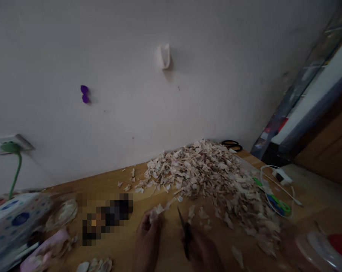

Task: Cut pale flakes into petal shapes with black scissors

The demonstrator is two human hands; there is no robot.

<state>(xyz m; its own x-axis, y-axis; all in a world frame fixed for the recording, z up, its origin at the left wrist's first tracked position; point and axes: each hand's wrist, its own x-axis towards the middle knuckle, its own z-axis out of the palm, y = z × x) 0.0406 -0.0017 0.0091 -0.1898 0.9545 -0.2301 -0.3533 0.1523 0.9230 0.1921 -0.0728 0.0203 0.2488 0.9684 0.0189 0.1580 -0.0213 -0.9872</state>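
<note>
Right hand (203, 247) grips a dark pointed tool (185, 231) — tip forward, long axis leaning slightly left | left hand (148, 228) pinches a pale flake (156, 212) — left of the tip, angled forward-right | wooden table (103, 182) bears heaped scraps (199, 166) | pale wall (125, 68) behind, purple ornament (85, 94) on it

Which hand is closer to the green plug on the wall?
Left. The left hand is right of the green plug and lower down; the right hand is even farther right, also lower.
</note>
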